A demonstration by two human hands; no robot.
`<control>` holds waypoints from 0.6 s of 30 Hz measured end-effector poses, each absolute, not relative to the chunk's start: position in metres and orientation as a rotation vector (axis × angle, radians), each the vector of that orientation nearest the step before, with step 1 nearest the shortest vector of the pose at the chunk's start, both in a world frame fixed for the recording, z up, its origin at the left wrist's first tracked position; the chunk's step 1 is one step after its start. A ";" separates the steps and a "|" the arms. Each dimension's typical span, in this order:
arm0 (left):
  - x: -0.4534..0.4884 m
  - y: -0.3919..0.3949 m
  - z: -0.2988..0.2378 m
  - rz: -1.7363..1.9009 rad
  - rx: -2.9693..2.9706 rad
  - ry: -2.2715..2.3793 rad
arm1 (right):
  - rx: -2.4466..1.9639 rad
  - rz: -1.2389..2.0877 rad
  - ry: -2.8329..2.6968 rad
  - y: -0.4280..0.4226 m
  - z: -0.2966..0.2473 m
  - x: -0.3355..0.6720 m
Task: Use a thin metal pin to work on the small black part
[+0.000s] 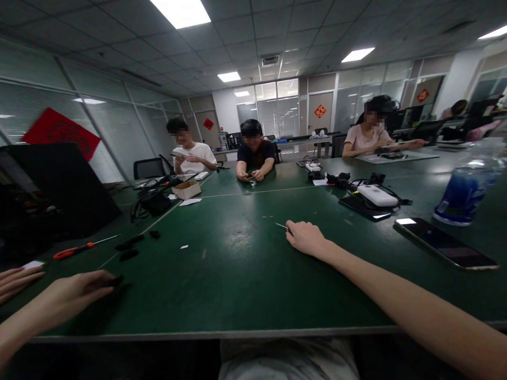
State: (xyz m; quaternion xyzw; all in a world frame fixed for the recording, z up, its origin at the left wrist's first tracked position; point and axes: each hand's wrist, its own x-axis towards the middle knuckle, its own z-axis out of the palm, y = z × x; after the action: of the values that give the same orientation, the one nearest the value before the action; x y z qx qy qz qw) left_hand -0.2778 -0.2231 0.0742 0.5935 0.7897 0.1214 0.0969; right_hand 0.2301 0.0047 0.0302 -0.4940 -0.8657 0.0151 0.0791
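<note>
My left hand (70, 297) is low over the near left of the green table (232, 290), its fingers closed on a small black part (115, 282). Farther out, near the middle, my right hand (305, 237) rests on the tabletop, fingers wrapped round a tool with a thin metal shaft (281, 226). The shaft points left; its handle is hidden in my fist. Several small black pieces (129, 255) lie beyond my left hand. Beside them is a screwdriver (80, 249) with an orange and black handle. A small white scrap (184, 247) lies between my hands.
A co-worker's hand (5, 285) lies at the far left edge. To the right are a phone (444, 243), a blue-labelled bottle (466, 191) and a white device (377, 196) with cables. A cardboard box (187, 190) stands farther back. Several people sit around the table.
</note>
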 end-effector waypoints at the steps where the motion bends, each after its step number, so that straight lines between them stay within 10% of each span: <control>1: -0.273 -0.208 0.074 0.368 1.817 2.314 | -1.474 0.048 -2.593 0.005 0.030 0.230; 18: -0.028 0.016 0.019 1.123 1.150 0.957 | -1.140 -0.030 -2.649 0.029 0.036 0.185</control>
State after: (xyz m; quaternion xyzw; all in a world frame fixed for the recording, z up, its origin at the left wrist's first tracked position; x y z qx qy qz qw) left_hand -0.0277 0.0159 0.0193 0.4947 0.4116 0.4830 0.5938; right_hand 0.1853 0.0287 0.0363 -0.3919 -0.9109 -0.0104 0.1285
